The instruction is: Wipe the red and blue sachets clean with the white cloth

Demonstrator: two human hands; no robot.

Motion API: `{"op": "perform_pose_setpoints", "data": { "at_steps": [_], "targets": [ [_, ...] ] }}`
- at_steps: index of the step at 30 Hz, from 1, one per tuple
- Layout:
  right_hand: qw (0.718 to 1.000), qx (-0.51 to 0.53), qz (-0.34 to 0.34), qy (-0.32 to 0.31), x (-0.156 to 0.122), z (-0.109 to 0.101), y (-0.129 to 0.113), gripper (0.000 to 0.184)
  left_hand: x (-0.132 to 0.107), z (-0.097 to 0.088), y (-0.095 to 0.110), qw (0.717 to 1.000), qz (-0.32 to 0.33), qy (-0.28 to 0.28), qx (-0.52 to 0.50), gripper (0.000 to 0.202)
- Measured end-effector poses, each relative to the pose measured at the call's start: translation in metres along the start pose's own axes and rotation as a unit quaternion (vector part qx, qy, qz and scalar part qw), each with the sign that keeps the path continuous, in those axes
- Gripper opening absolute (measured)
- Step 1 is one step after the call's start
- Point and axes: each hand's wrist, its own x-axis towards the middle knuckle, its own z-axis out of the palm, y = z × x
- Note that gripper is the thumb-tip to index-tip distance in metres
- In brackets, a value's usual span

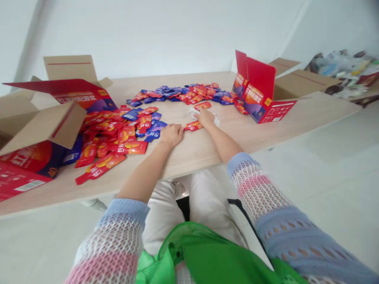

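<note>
Pressing a crumpled white tissue (194, 111) to the wooden table (192, 156), the right hand (206, 117) has its fingers closed on it, just beside a red spouted pouch (194, 126). The left hand (172, 134) rests with curled fingers at that pouch's left end; whether it grips the pouch I cannot tell. The step in hand looks like wiping this pouch, and the next move probably calls for the left fingers to steady it while the tissue passes along its surface. Just beyond the right hand lies another red pouch (203, 105). Left of the hands spreads a heap of red and blue pouches (108, 132); farther back, more form a mixed arc (189, 94). Open printed cartons flank them, a left carton (29, 161) and a right carton (255, 98), with plastic bags (349, 69) at far right.
</note>
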Motion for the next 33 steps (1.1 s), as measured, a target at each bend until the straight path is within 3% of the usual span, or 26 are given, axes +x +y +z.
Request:
{"op": "perform_pose_setpoints", "data": {
  "at_steps": [5,10,14,16,19,23,25,28,33],
  "targets": [
    [0.996,0.015,0.069,0.051,0.001,-0.012,0.023,0.047,-0.001,-0.008,0.004,0.999,0.020,0.021,0.017,0.032],
    [0.988,0.100,0.028,0.117,-0.004,-0.024,0.027,0.050,-0.012,-0.013,0.014,0.998,-0.024,0.045,0.046,0.021],
    [0.975,0.159,-0.093,0.125,-0.010,-0.017,0.012,0.049,-0.019,-0.019,0.028,0.998,-0.011,0.044,0.053,0.028],
    [0.965,0.166,-0.179,0.093,-0.017,-0.009,0.000,0.043,-0.019,-0.022,0.034,0.999,-0.004,0.015,0.048,0.022],
    [0.942,0.154,-0.295,0.037,-0.033,-0.001,-0.020,0.033,-0.020,-0.024,0.041,0.999,0.014,-0.011,0.032,0.033],
    [0.918,0.139,-0.372,-0.008,-0.048,-0.004,-0.040,0.028,-0.025,-0.027,0.046,0.997,0.065,-0.006,0.042,0.033],
    [0.919,0.124,-0.372,-0.038,-0.049,-0.008,-0.044,0.027,-0.027,-0.027,0.049,0.996,0.077,-0.017,0.050,0.030],
    [0.933,0.089,-0.339,-0.076,-0.044,-0.013,-0.045,0.028,-0.027,-0.026,0.056,0.998,0.033,-0.036,0.049,0.028],
    [0.976,0.030,-0.205,-0.060,-0.033,-0.014,-0.034,0.037,-0.021,-0.027,0.071,0.994,-0.056,-0.080,0.045,0.029]
  ]
}}
